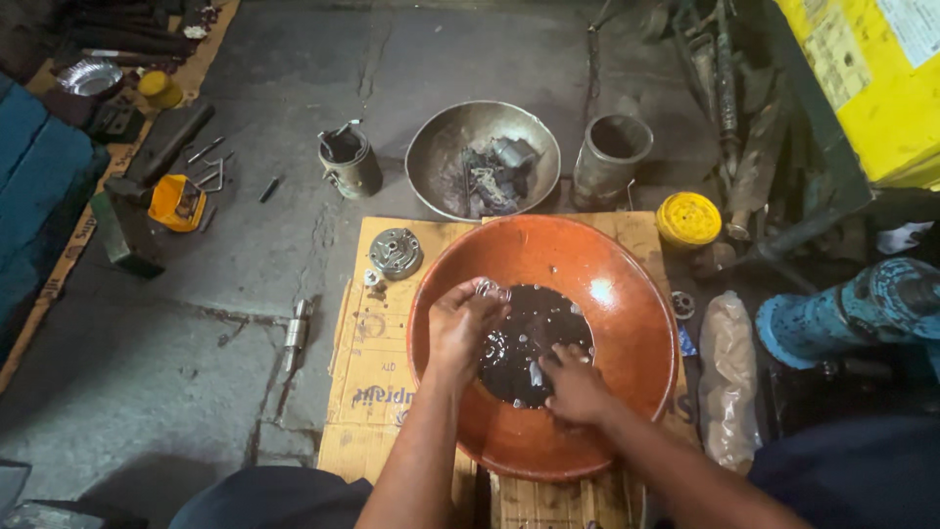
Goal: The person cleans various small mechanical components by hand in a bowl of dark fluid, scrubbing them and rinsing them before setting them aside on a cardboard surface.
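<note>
Both hands worked in the orange basin (636, 392), which sat on a flattened cardboard sheet (367, 392) printed with blue lettering. The left hand (460, 323) was curled, pinching a small metal ring (490, 289) just above the dark oily liquid (534, 323) pooled in the bottom; the right hand (576, 387) lay with its fingertips dipped in that liquid, bent over small parts, though whether it gripped one could not be told. The ring looked slick, so it might have slipped from the pinch and sunk out of sight, and the shallow basin, pressed on one side, could have tipped and slopped oil onto the cardboard. Just right of the basin lay a clear plastic bag (727, 377). Farther off stood a round yellow lid (688, 218), a grey metal bowl (441, 162) of dirty parts and a metal sleeve (609, 157). At the far right corner stood a big yellow box (871, 108) with a pale label.
</note>
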